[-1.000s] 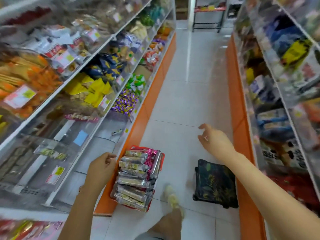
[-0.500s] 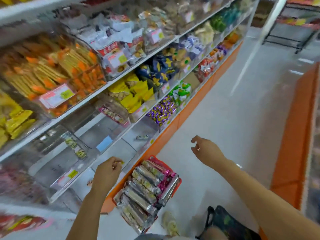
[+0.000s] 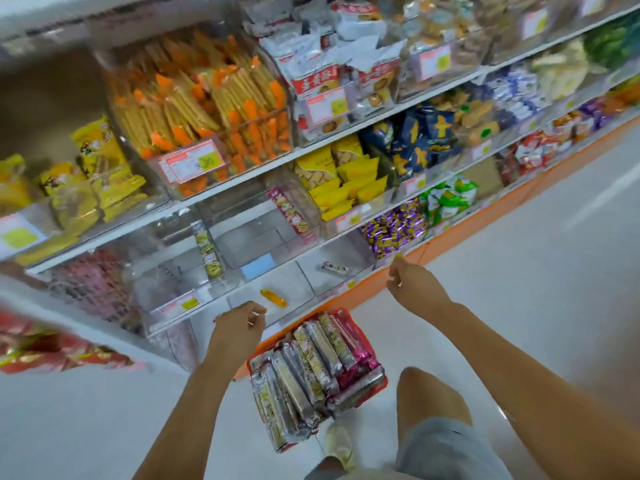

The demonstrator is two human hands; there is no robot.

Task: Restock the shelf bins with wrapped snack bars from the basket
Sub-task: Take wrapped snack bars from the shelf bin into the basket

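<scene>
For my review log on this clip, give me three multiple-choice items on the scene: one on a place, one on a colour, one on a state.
1. The lone orange packet lies: A on the top shelf; B in a bottom-shelf bin; C on the floor.
2. The basket is: A red; B blue; C green.
3. The basket is: A empty; B lidded; C piled with bars.
Answers: B, it sits alone in the clear bin; A, the rim is red; C, wrapped bars fill it.
</scene>
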